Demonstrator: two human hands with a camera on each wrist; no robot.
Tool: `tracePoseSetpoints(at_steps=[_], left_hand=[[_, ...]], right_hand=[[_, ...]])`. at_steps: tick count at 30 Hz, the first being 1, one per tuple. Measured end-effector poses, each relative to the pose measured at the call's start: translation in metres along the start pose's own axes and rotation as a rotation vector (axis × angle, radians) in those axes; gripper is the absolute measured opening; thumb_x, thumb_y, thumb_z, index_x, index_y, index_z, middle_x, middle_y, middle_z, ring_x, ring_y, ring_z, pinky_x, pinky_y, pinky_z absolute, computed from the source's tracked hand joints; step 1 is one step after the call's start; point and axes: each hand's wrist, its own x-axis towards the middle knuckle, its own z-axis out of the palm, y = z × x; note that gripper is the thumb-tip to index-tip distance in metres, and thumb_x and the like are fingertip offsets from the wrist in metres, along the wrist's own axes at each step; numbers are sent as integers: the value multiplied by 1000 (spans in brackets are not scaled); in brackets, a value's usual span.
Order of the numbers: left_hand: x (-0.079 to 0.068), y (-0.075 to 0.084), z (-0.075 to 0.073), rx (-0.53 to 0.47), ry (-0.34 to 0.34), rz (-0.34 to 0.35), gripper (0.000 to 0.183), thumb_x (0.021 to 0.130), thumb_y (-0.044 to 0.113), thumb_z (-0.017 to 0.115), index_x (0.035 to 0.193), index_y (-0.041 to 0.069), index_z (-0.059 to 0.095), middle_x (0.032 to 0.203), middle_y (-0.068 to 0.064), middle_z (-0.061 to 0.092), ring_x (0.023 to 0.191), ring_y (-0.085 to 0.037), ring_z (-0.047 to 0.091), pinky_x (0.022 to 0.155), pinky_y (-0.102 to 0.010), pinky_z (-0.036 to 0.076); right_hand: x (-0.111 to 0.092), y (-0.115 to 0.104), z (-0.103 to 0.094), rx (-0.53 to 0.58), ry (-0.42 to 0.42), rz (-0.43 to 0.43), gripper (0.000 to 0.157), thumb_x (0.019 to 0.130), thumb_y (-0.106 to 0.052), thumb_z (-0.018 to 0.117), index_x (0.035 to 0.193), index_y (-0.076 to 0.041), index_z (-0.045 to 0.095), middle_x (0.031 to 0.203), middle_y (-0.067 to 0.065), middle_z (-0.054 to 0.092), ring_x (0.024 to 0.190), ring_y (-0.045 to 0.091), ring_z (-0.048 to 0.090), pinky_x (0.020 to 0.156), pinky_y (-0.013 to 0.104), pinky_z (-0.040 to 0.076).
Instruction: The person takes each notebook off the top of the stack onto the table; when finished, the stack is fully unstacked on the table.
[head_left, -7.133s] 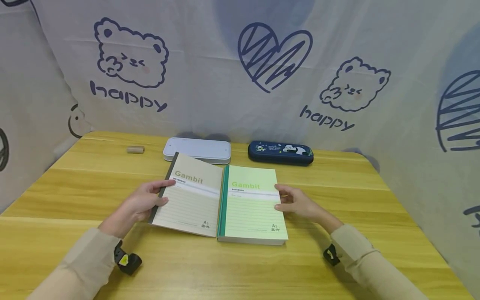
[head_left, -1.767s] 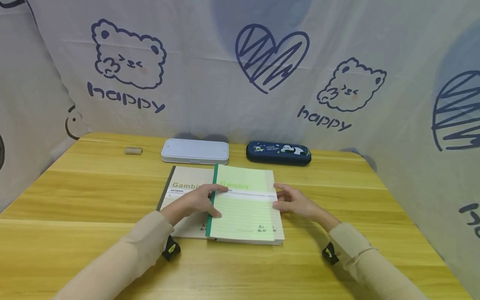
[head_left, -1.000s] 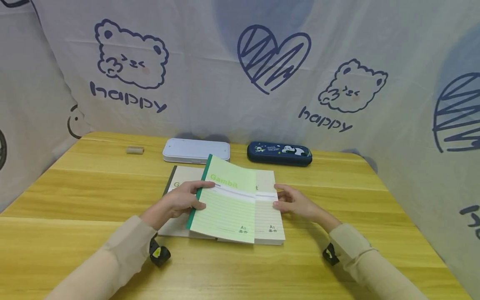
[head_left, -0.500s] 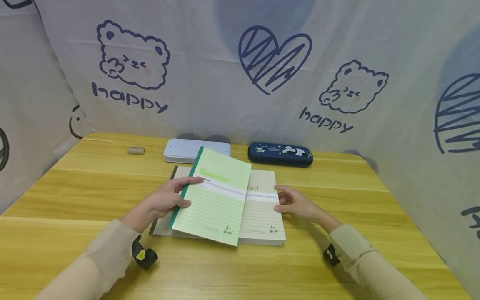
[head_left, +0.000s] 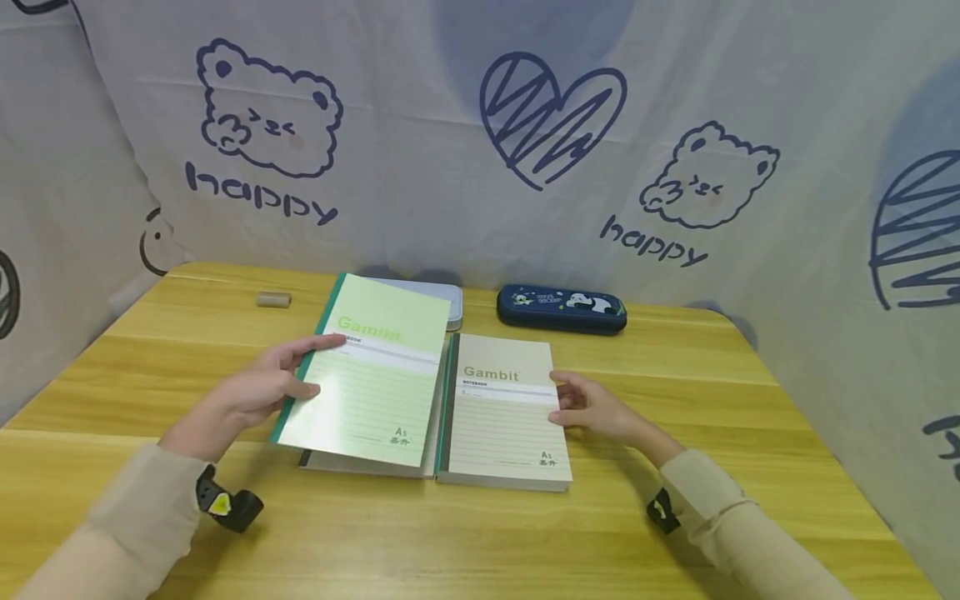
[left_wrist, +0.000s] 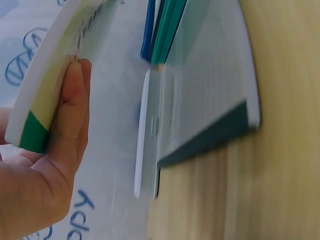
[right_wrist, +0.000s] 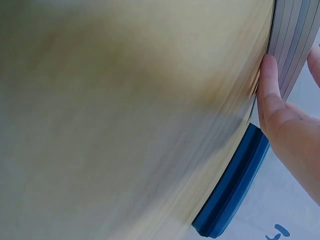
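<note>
Fingers of the left hand (head_left: 255, 392) are pinched on the spine side of the green notebook (head_left: 375, 383). It is held tilted over a lower notebook (left_wrist: 205, 95), long side pointing away, left of the stack (head_left: 502, 429), whose right edge is pinched by the right hand (head_left: 603, 414).

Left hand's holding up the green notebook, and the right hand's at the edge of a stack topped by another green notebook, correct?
Not quite: the top notebook on the stack is beige with a dark spine, not green, as the head view shows. The left hand does hold up the green notebook, and the right hand is at the stack's edge.
</note>
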Motion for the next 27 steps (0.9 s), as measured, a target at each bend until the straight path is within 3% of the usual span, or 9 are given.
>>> tracePoseSetpoints(at_steps=[3,7,10,12,20,27], left_hand=[[-6,0,-12,43,23,22,68,77,-16,47,139,1,24,146,-20,3,104,-24,40,65,-28,47],[-14,0,-29,111,45,38,68,77,-15,47,139,0,23,147,-18,-3,125,-34,15,75,-25,41],[-19,-1,-43,166,48,46,69,78,-14,46,140,0,21,146,-18,-6,129,-36,0,83,-25,35],[-23,-2,-52,195,52,39,69,78,-13,46,140,1,20,146,-18,-7,129,-37,-2,89,-29,30],[-34,-7,-77,242,85,-27,72,79,-13,46,143,10,21,144,-22,-11,119,-39,15,75,-22,39],[-40,-15,-94,208,74,-48,71,80,-13,44,140,22,29,141,-27,3,89,-18,52,67,-32,48]], right_hand=[[0,1,0,3,0,-3,64,83,-7,62,133,12,26,115,26,49,98,30,51,87,40,40],[1,3,0,5,-2,-9,64,83,-8,62,132,13,26,114,26,49,98,30,51,87,40,40],[2,4,0,0,-4,-11,65,83,-9,62,132,13,26,114,26,50,98,29,51,88,41,39],[2,4,0,-6,-3,-9,65,83,-9,63,132,12,26,114,25,50,98,29,51,88,41,39],[2,3,0,-12,7,18,65,82,-11,64,133,10,28,113,22,52,98,27,51,89,42,38],[1,1,0,-15,3,20,65,83,-10,63,133,10,28,113,23,51,98,28,51,89,42,38]])
